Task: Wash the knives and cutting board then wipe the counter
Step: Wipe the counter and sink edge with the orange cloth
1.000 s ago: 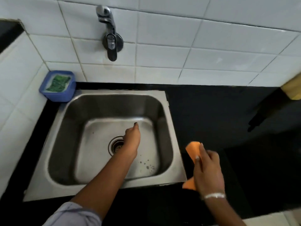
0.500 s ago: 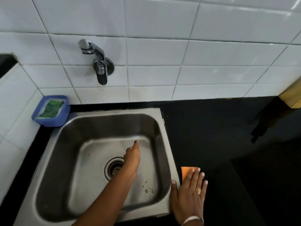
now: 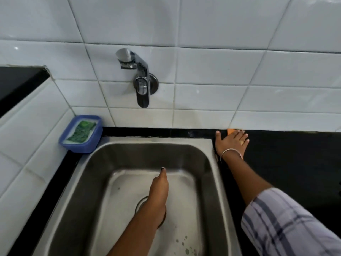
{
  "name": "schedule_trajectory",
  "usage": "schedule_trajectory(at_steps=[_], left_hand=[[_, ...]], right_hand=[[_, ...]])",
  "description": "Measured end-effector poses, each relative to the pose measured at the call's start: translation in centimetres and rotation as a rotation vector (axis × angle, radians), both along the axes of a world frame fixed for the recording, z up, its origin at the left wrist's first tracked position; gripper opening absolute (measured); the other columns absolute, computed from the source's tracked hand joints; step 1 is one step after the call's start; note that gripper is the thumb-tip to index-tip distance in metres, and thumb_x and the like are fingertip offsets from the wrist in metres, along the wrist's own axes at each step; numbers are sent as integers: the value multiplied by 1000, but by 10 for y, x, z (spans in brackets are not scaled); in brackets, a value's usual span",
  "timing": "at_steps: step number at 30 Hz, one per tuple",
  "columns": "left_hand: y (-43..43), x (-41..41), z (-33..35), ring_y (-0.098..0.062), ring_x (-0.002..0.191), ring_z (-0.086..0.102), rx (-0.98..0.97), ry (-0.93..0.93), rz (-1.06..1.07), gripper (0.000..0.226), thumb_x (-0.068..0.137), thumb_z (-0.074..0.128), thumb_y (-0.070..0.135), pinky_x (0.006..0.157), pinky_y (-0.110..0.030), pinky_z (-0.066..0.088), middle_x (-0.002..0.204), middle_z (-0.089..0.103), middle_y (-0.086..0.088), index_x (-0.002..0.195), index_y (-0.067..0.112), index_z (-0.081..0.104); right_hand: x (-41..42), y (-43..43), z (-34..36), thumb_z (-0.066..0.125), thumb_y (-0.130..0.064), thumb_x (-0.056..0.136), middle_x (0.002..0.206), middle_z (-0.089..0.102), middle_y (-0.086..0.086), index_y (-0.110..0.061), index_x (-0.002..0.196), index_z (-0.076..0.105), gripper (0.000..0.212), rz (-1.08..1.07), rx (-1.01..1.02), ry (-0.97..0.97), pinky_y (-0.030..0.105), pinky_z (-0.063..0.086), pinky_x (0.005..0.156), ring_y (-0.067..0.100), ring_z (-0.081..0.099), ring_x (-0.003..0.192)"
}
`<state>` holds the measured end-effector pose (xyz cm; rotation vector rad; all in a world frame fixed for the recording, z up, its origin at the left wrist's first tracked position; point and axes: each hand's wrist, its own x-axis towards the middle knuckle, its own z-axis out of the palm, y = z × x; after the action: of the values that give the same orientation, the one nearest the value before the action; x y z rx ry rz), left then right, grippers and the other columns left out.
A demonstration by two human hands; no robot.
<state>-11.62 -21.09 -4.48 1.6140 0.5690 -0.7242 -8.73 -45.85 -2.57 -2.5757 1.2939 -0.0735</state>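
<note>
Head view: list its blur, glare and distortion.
Head view: the wide-angle lens bows the grout lines of the wall tiles, which carry faint glare spots; the left hand and the sink look slightly smeared; the black counter is too dark for detail; the tap is fairly sharp.

R hand [image 3: 231, 143] presses orange cloth [image 3: 230, 130] on counter [image 3: 295, 163].

The counter [image 3: 295, 163] was black, the cloth [image 3: 230, 130] orange (only a sliver showed), the tiles [image 3: 212, 97] white, the tub [image 3: 83, 147] blue, its scrub pad [image 3: 81, 131] mottled green, the sleeve [image 3: 286, 228] lilac with dark checks.
</note>
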Motion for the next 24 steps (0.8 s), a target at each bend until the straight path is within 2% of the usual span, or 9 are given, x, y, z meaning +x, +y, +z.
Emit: schedule_trajectory(at_steps=[2, 4, 7, 9, 14, 17, 19, 21, 24], left_hand=[[8, 7, -5, -35, 119, 51, -11, -4, 12, 61, 99, 34, 52, 103, -39, 42, 134, 51, -18, 135, 5, 48], [17, 9, -5, -29, 96, 57, -28, -6, 35, 58, 99, 34, 51, 95, -34, 45, 109, 60, -12, 133, 6, 50], [29, 9, 0, -16, 68, 47, -55, 0, 67, 54, 100, 34, 49, 70, -29, 42, 75, 47, 1, 132, 8, 52], [36, 8, 2, -15, 65, 44, -67, 9, 96, 52, 100, 35, 48, 62, -27, 38, 71, 43, 2, 131, 10, 53], [44, -1, 6, -12, 58, 36, -110, 25, 139, 52, 99, 37, 48, 55, -24, 31, 66, 36, 3, 134, 12, 52], [44, -8, 6, -12, 58, 36, -114, 35, 159, 52, 99, 38, 47, 54, -23, 31, 67, 39, 1, 133, 10, 53], [43, -12, 8, -17, 66, 46, -128, 42, 171, 52, 100, 37, 45, 60, -25, 38, 76, 51, -3, 135, 8, 51], [42, -18, 11, -26, 92, 57, -148, 61, 158, 54, 101, 36, 43, 80, -32, 46, 106, 61, -11, 139, 6, 47], [44, -29, 14, -33, 116, 53, -154, 72, 142, 55, 101, 34, 42, 100, -39, 41, 131, 55, -16, 141, 6, 44]], right_hand=[[19, 3, 0, 27, -52, 94, 156, 3, 25, 9, 147, 5, 84, -66, 3, 2, 46, -2, 118, 37, -2, 145], [30, 13, 1, 28, -45, 95, 156, 1, 26, 10, 147, 4, 79, -116, 26, 2, 46, -3, 118, 38, -3, 145], [40, 37, 0, 29, -40, 96, 156, 1, 26, 10, 147, 4, 75, -103, 42, -2, 46, -3, 118, 38, -3, 145], [46, 57, -3, 29, -37, 97, 155, 2, 27, 10, 146, 5, 73, -51, 39, -9, 46, -4, 118, 38, -2, 145], [55, 97, -11, 25, -22, 102, 152, 11, 31, 11, 145, 13, 55, 106, -35, -12, 49, 1, 117, 43, 6, 143], [53, 111, -14, 23, -16, 102, 151, 14, 33, 10, 145, 14, 50, 247, -112, 21, 49, 4, 116, 43, 11, 142], [50, 116, -14, 25, -10, 100, 152, 13, 30, 7, 146, 13, 50, 402, -156, 41, 48, 4, 117, 41, 10, 143], [48, 122, -13, 29, -3, 96, 155, 10, 25, 2, 148, 12, 55, 622, -164, 33, 44, 2, 118, 37, 7, 145], [44, 135, -11, 35, 4, 93, 158, 4, 17, -4, 150, 9, 63, 929, -128, 12, 36, -3, 118, 32, 3, 146]])
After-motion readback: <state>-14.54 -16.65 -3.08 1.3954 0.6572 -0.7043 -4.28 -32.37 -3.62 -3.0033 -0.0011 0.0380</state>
